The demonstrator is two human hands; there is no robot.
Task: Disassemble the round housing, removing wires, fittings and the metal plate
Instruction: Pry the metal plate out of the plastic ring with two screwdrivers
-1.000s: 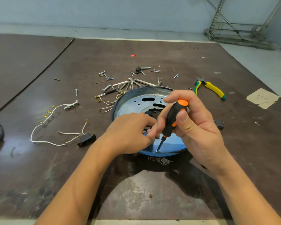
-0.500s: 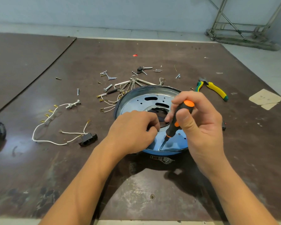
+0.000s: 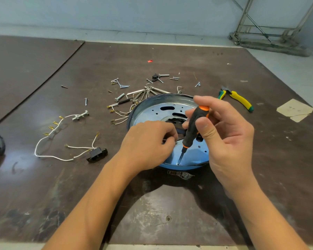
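Screwdriver (image 3: 190, 135) steep, tip down in housing (image 3: 143, 104)

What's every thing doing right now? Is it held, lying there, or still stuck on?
Screwdriver, gripped by right hand, tip on plate.
Left hand, fingers curled in housing, hold unclear.
Plate, still inside housing.
Wires, loose on table.
Pliers, lying untouched.
Screws, scattered on table.

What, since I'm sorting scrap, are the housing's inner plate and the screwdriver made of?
Metal plate: seemingly bare sheet metal, perhaps plated steel; glossy, mirrors bluish light, punched holes. Screwdriver: handle looks matte black plastic or rubber with orange trim; shaft shiny metal.
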